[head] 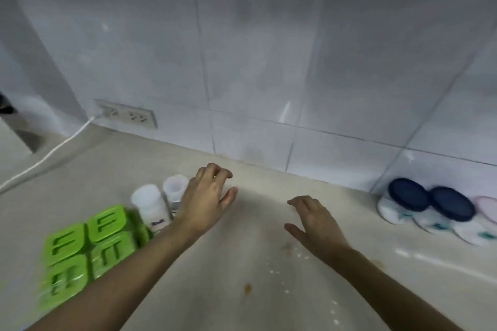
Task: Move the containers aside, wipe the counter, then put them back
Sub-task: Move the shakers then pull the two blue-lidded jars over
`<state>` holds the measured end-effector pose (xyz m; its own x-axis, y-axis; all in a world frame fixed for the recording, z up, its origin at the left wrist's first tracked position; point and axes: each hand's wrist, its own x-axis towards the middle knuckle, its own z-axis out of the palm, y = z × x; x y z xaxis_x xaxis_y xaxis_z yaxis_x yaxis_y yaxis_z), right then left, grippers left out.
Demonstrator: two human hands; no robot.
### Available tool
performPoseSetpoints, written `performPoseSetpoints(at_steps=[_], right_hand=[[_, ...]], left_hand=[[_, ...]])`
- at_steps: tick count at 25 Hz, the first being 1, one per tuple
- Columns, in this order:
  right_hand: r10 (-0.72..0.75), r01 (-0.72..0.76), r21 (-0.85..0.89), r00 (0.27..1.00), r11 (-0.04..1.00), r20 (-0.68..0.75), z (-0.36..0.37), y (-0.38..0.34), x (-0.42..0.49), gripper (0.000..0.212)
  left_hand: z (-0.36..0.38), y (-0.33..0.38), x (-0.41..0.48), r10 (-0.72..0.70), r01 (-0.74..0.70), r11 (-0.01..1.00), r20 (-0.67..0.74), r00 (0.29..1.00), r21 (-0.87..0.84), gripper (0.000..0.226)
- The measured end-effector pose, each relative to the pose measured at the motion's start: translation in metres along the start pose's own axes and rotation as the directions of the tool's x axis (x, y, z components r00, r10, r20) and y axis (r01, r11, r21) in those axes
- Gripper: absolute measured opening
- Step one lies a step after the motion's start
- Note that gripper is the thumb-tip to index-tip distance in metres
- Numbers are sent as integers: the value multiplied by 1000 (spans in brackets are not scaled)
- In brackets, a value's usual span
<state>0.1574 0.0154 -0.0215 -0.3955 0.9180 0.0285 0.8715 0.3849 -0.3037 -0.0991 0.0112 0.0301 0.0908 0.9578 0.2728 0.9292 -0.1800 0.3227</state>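
Head view, motion blur on most objs. Landmark = beige counter (242, 236), w/ white tiled wall (269, 62) behind it. Left hand (207, 196) hovers over counter center-left, fingers spread and slightly curled, holding nothing; whether it touches the bottles beside it can't tell. Right hand (314, 219) over counter center-right, palm down, fingers loosely apart, empty. Hands are apart, bare counter between them. At counter left: two white bottles (152, 204), upright, side by side, just beside L wrist. Nearer the front-left edge: green-lidded containers (88, 247), four in a 2x2 block, touching each other, partly behind L forearm. At counter far right, against the corner tiles: two jars w/ dark blue lids (430, 201), tilted look from lens, plus a pink-lidded jar (486, 208) cut off by frame edge. Counter front-center has a brown stain (247, 287) and scattered white specks (277, 271). Wall above counter's back-left: double outlet (126, 115) w/ white cord (53, 149) plugged in, trailing left across counter.
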Motion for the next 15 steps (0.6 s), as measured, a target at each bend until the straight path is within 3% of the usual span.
performPoseSetpoints(at_steps=[4, 7, 11, 15], right_hand=[[189, -204, -116, 974, 972, -128, -70, 143, -70, 51], [287, -319, -123, 931, 940, -226, -113, 219, -99, 48], [401, -431, -169, 897, 886, -187, -131, 303, -113, 68], [425, -433, -207, 901, 877, -84, -115, 334, -99, 80]], left_hand=[[71, 133, 28, 175, -160, 978, 108, 979, -134, 34], [115, 210, 42, 215, -182, 961, 148, 965, -208, 38], [174, 304, 73, 200, -122, 955, 283, 938, -269, 60], [216, 357, 99, 137, 29, 922, 396, 908, -386, 80]])
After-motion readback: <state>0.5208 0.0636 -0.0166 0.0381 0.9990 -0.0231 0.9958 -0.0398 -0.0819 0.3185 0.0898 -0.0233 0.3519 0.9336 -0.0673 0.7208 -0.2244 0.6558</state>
